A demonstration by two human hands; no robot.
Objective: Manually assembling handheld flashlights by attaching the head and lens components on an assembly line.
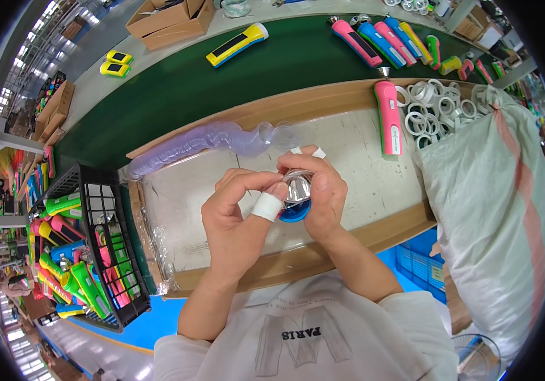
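Between my hands, over the middle of the work surface, is a flashlight head (297, 190) with a shiny silver reflector and a blue part beneath it. My right hand (327, 197) wraps round its side, with white tape on two fingertips. From the other side my left hand (237, 219) closes on the rim, its thumb wrapped in white tape. A clear round edge shows at the top of the reflector; whether it is a separate lens I cannot tell. Just beyond my fingers lies a row of clear plastic discs (202, 141).
A pink flashlight (387, 117) lies at right, near white rings (434, 108) and a large white woven sack (488, 209). A black crate (117, 254) of colourful flashlights stands at left. Across the green belt (177, 86) lie a yellow flashlight (237, 44) and several others. Cardboard edges (349, 251) border my work surface.
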